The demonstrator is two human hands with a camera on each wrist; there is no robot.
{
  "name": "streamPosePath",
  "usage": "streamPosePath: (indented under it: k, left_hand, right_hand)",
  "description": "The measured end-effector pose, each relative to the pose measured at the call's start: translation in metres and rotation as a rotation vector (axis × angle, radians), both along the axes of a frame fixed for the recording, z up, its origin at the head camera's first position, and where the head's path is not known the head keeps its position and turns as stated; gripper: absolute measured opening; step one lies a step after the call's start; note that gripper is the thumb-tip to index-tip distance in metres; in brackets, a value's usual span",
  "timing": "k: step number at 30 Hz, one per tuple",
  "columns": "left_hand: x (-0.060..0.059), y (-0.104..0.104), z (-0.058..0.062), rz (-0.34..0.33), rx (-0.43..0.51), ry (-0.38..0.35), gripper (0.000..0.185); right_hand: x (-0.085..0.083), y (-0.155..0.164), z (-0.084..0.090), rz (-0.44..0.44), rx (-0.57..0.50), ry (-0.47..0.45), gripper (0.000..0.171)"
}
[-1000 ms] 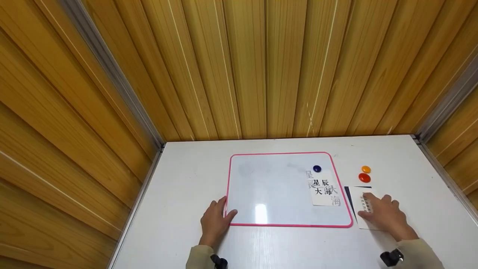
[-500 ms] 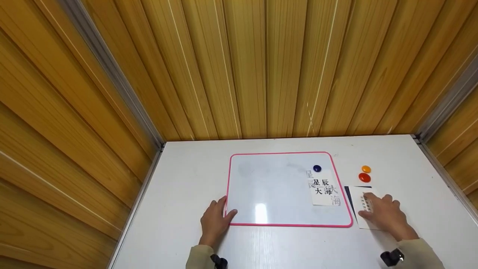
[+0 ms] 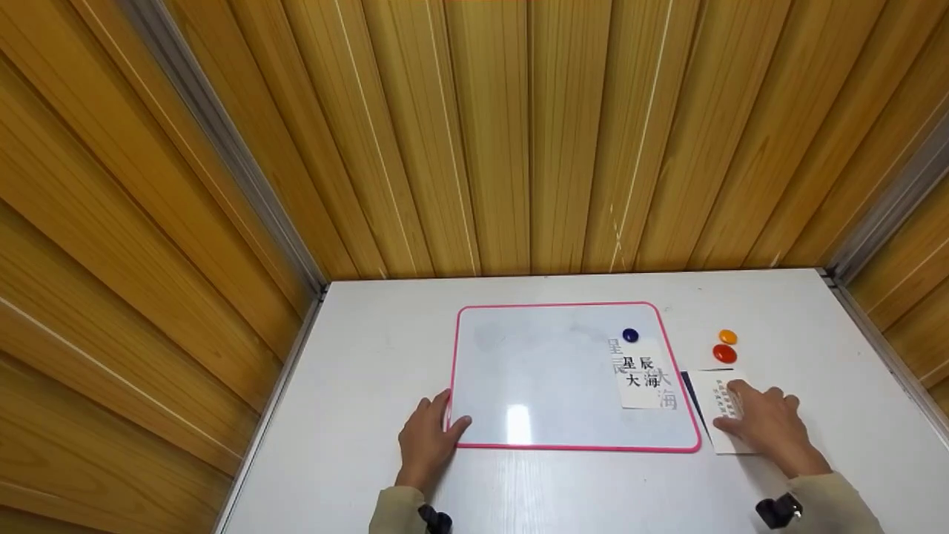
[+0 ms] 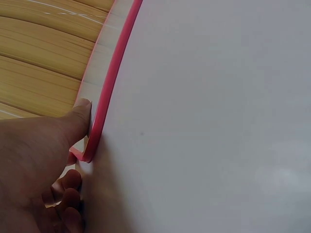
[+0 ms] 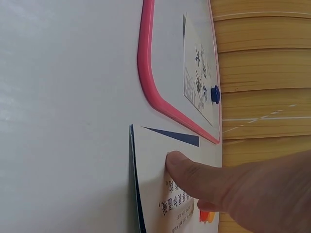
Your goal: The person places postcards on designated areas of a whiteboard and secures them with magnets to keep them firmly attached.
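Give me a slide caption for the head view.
Left hand grips a pink-rimmed whiteboard near one corner; right hand rests on a printed card beside it, red disc beyond.

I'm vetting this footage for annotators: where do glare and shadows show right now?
Head: a bright glare patch on the whiteboard, near its lower edge. Left wrist: a dark shadow on the table by the pink rim, plus faint glare at far right. Right wrist: a softer shadow on the table along the printed card.
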State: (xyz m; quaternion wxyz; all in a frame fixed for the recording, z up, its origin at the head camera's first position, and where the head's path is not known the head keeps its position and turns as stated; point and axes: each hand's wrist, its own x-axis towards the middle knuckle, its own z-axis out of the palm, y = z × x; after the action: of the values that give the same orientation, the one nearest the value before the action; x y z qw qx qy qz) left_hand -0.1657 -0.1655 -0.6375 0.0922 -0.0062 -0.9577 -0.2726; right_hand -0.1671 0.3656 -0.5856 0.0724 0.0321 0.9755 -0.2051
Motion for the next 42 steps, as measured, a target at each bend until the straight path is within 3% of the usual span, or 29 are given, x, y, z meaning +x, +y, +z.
streamPosePath:
  k: [16, 32, 42]
  left_hand:
    - [-0.002, 0.001, 0.000, 0.001, 0.005, -0.003, 0.063]
    - [0.000, 0.000, 0.000, -0.004, -0.001, -0.009, 0.064]
    - [0.001, 0.001, 0.001, -0.011, 0.004, 0.002, 0.064]
  right_hand:
    - [-0.004, -0.003, 0.013, -0.035, 0.017, 0.004, 0.069]
    - [-0.002, -0.004, 0.014, -0.025, -0.051, 0.052, 0.049]
    - [-0.004, -0.002, 0.020, -0.069, -0.092, 0.059, 0.042]
